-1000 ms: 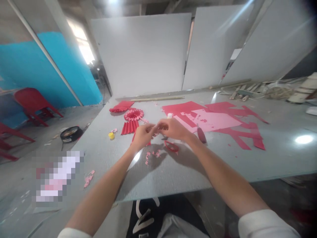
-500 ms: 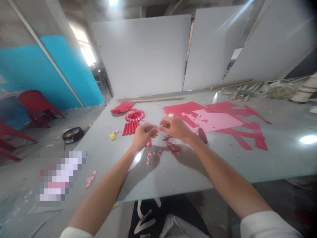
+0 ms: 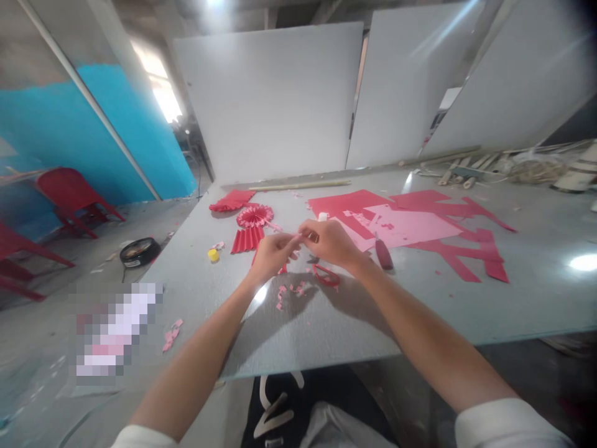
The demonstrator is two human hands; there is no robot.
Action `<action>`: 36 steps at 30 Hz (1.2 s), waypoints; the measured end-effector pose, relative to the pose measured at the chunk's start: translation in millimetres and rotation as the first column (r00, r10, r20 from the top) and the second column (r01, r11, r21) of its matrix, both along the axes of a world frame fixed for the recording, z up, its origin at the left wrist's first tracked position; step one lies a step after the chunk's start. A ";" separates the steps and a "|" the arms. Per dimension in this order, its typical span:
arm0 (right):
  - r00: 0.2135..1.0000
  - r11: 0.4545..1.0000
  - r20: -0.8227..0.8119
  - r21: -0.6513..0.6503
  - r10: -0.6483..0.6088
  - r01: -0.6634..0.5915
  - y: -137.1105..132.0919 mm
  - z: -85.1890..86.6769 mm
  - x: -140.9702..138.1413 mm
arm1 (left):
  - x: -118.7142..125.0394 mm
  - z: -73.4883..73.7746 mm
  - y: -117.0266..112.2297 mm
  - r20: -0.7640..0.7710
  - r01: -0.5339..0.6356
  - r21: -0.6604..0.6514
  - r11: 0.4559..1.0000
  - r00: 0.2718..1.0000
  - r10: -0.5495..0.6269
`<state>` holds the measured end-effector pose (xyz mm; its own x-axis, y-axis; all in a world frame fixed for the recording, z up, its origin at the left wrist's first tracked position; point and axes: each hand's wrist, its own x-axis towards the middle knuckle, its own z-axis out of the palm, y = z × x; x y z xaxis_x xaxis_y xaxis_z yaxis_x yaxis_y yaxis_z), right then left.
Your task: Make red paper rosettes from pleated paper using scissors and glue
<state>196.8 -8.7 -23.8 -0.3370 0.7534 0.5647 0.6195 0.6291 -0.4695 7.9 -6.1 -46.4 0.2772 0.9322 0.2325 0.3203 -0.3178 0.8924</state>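
My left hand point(image 3: 272, 254) and my right hand point(image 3: 329, 241) meet above the grey table point(image 3: 326, 323), fingers pinched together on a small pink paper piece point(image 3: 295, 237) between them. Under the hands lie red-handled scissors point(image 3: 325, 275) and several pink paper scraps point(image 3: 290, 290). Just behind the hands sit a red pleated paper fan point(image 3: 245, 239) and a red-and-pink paper rosette point(image 3: 254, 216). A white glue stick point(image 3: 321, 217) stands behind my right hand.
Red and pink paper sheets point(image 3: 410, 227) spread over the table's right half, with a dark red cutter point(image 3: 384, 254) beside them. A yellow cap point(image 3: 213, 254) lies to the left. White boards point(image 3: 270, 99) stand behind. Red chairs point(image 3: 69, 199) and a black round tin point(image 3: 137, 252) stand on the floor.
Both hands stay pinched together on the small pink piece, shifting only slightly. The view has drifted a little.
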 end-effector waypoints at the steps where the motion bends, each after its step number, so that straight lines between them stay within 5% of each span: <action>1: 1.000 1.000 -0.006 -0.003 0.001 -0.001 0.1 -0.7 -0.5 | 0.2 0.4 -0.4 0.023 0.014 -0.003 1.000 1.000 -0.014; 6: 0.998 0.997 -0.063 -0.073 0.017 -0.021 2.4 -2.2 0.1 | -0.6 -0.1 -1.6 0.049 0.021 0.003 1.000 0.999 -0.021; 12: 0.998 0.996 -0.044 -0.075 0.046 -0.049 1.8 -3.4 -3.0 | -4.8 -4.7 0.9 -0.093 -0.092 0.152 0.984 0.990 0.107; 18: 0.993 0.991 -0.065 -0.092 0.095 -0.100 -0.1 -4.3 -7.7 | -4.3 -3.5 -1.1 -0.189 -0.061 0.257 0.965 0.976 0.112; 24: 0.999 0.998 -0.042 -0.068 -0.007 0.004 0.5 -2.9 -5.8 | -4.8 -1.0 -0.9 -0.193 -0.056 0.242 0.969 0.976 0.105; 31: 0.992 0.981 0.031 -0.147 -0.125 0.128 5.7 -6.7 0.3 | -8.0 -1.7 4.3 0.000 -0.160 0.091 0.983 0.987 0.161; 36: 0.975 0.945 -0.218 -0.305 0.048 -0.115 -0.2 -5.5 -7.3 | -7.0 1.4 3.0 0.225 -0.072 -0.011 0.997 0.972 0.073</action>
